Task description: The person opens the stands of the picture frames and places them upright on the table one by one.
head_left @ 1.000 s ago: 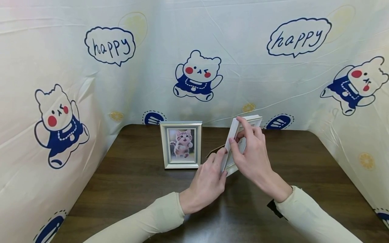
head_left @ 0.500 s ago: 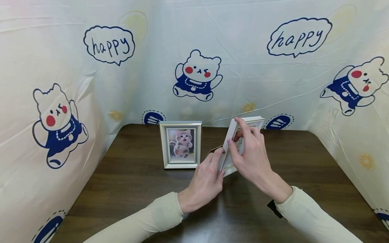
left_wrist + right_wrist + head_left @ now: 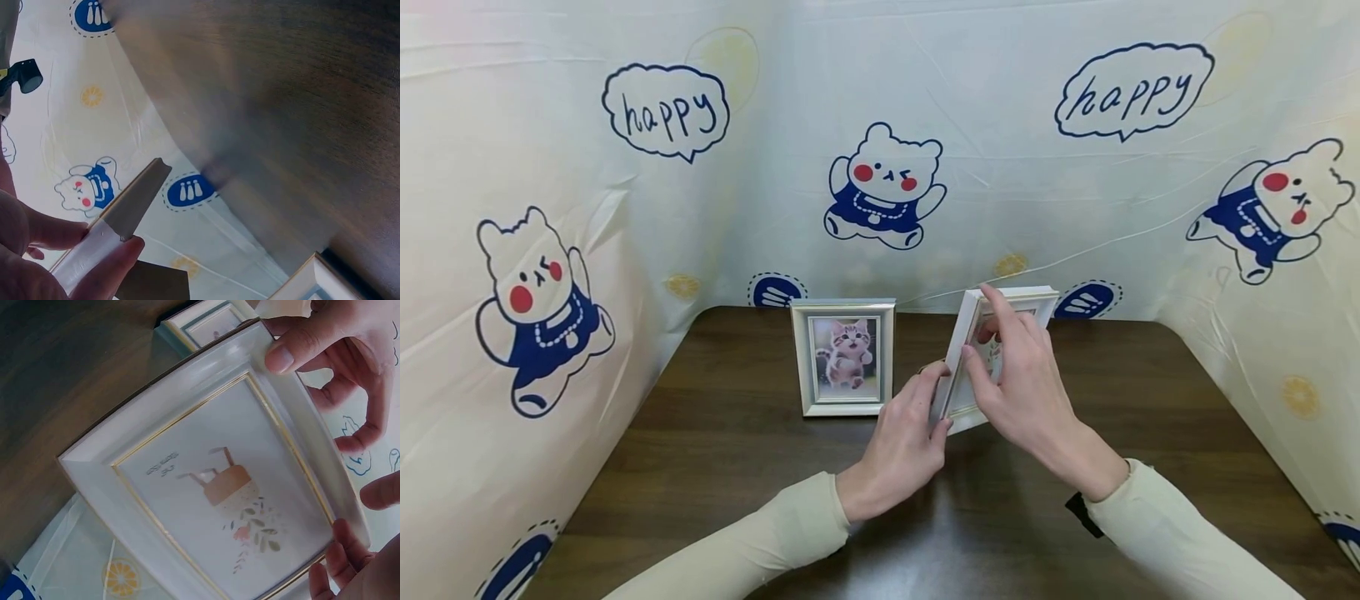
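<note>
A white picture frame (image 3: pixel 964 408) is held tilted in both hands at the right of the table. Its front, in the right wrist view, has a gold inner line and a print (image 3: pixel 231 487) of a tan stool and leafy flowers. My left hand (image 3: pixel 901 442) grips the lower left corner, with finger and thumb on either side of the edge in the left wrist view. At the upper left edge, my right hand (image 3: pixel 1026 383) holds the frame between thumb and fingers, partly covering its front. A brown stand flap (image 3: pixel 153 281) shows behind the frame.
A second, silvery-white frame (image 3: pixel 797 367) with a kitten photo (image 3: pixel 847 358) stands upright to the left. Beneath is a dark wooden table (image 3: pixel 715 467), enclosed at the back and sides by a printed cloth (image 3: pixel 1022 200).
The picture frame in my hands has turned so more of its printed front faces the head camera. My left hand has shifted slightly left with its lower corner. The kitten frame stays standing.
</note>
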Demonstrator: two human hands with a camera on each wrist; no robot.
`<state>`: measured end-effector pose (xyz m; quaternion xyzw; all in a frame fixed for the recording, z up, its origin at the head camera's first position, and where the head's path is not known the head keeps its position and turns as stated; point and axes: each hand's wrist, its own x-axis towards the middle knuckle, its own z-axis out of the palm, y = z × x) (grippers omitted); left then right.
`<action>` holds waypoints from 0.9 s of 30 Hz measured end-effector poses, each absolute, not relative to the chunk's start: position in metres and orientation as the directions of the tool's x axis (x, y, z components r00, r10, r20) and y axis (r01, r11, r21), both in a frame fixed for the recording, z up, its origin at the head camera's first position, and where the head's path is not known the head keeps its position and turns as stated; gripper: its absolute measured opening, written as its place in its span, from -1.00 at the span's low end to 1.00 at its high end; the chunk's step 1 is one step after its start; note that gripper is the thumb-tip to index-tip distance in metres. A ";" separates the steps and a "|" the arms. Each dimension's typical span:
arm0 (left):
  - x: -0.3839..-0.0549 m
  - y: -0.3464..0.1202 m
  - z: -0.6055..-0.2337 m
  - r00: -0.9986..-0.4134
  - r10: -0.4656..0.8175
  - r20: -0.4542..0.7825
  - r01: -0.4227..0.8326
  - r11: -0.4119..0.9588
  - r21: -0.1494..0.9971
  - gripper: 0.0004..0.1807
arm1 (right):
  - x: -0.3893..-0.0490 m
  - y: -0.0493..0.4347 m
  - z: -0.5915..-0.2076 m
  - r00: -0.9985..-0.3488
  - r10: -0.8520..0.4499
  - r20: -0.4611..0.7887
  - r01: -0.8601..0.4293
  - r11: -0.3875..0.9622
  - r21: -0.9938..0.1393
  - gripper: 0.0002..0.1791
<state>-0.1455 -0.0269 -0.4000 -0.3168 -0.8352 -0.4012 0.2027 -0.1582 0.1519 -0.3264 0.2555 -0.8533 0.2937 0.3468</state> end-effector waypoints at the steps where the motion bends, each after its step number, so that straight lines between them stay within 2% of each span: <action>1: -0.146 -0.027 -0.400 -0.718 0.365 0.593 0.691 0.472 0.547 -0.22 | -0.158 0.153 -0.326 -0.626 -0.230 0.745 -0.641 0.696 -0.324 -0.20; 12: -0.149 -0.031 -0.401 -0.759 0.336 0.557 0.650 0.438 0.621 -0.22 | -0.159 0.171 -0.327 -0.625 -0.202 0.754 -0.620 0.716 -0.322 -0.25; 27: -0.153 -0.036 -0.406 -0.770 0.303 0.562 0.635 0.448 0.629 -0.22 | -0.159 0.196 -0.338 -0.641 -0.151 0.753 -0.553 0.770 -0.317 -0.20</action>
